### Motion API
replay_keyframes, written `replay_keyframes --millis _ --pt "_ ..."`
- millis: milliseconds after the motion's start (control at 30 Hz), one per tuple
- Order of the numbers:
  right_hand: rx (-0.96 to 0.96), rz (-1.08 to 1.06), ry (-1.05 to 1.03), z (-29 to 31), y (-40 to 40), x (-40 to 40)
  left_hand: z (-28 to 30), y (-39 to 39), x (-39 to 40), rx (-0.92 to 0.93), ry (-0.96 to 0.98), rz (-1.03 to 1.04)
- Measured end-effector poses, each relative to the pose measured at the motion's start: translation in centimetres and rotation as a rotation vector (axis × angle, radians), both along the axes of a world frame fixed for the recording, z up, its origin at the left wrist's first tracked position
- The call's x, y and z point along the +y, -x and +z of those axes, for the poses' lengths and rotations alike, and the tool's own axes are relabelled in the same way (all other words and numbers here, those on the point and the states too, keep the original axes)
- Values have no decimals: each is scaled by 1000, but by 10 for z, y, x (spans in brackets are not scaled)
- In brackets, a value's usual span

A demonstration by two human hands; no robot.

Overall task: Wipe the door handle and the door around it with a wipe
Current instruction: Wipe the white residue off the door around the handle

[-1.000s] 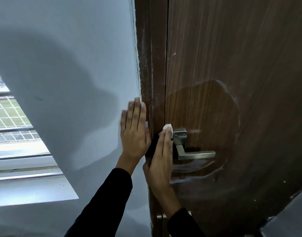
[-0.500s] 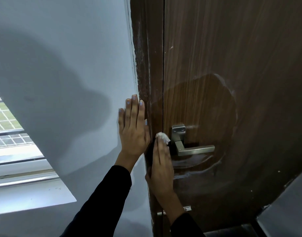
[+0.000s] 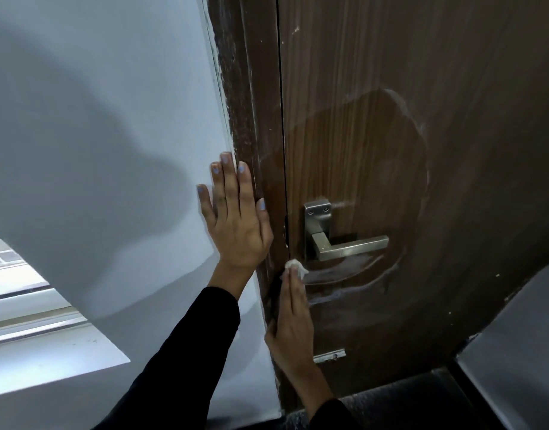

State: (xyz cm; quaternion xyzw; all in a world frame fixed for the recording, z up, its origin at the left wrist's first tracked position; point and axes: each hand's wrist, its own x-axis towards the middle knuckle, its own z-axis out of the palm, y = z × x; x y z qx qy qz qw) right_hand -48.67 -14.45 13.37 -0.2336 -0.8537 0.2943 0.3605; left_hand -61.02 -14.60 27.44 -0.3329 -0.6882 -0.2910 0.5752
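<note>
A dark brown wooden door (image 3: 406, 125) fills the right half of the view. Its silver lever handle (image 3: 349, 246) points right from a square plate. A darker wiped patch with pale streaks rings the handle. My right hand (image 3: 291, 318) presses a small white wipe (image 3: 295, 267) flat against the door just below and left of the handle plate, near the door's edge. My left hand (image 3: 236, 218) lies flat with fingers spread on the grey wall (image 3: 111, 119) beside the brown door frame (image 3: 251, 125), holding nothing.
A window ledge (image 3: 43, 364) and window sit at the lower left. A small metal latch plate (image 3: 329, 356) is on the door below my right hand. A grey surface (image 3: 521, 352) juts in at the lower right, above a dark floor mat.
My right hand has slid the wipe down the door's edge, from level with the handle plate's top to below the plate. The left hand stays on the wall.
</note>
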Motion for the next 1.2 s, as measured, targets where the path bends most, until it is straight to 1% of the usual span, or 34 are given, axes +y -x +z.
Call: replay_keyframes --millis 67,133,167,233,300,400,467,533,600,667,733,833,933,1000,1067,1133,1200 --pt "-23 -58 111 -13 -11 3 -2 0 1 1 -8 14" --pt "-15 -121 228 -14 -12 5 -4 0 3 3 -16 27" --pt "9 -139 253 -10 -9 5 -4 0 3 4 -22 30" --pt "64 -118 211 -4 -1 -3 -4 0 4 3 -37 33" --pt "52 -41 159 -4 5 -17 -3 1 4 7 -44 40" --pt "26 -13 242 -16 1 -22 -5 2 4 13 -44 34" --pt "9 -61 320 -18 -1 -16 -6 2 5 20 -45 33" --pt "41 -101 354 -12 2 -14 -5 3 5 20 -48 34" --pt "54 -71 306 -7 7 -20 -5 3 6 19 -47 43" --pt "22 2 245 -11 9 -27 -6 3 6 20 -52 40" --pt "-15 29 244 -19 5 -26 -7 4 6 28 -49 33" --pt "-5 -80 332 -20 0 -8 -8 4 6 35 -42 35" --pt "96 -177 302 -5 5 6 -9 3 7 33 -48 43" --pt "99 -166 232 3 10 5 -8 3 8 33 -49 45" --pt "104 -116 209 2 9 -2 -8 3 7 35 -55 44" --pt "124 -100 241 -3 4 -2 -8 3 7 36 -56 42" --pt "156 -146 338 -2 0 6 -8 2 7 40 -46 40"
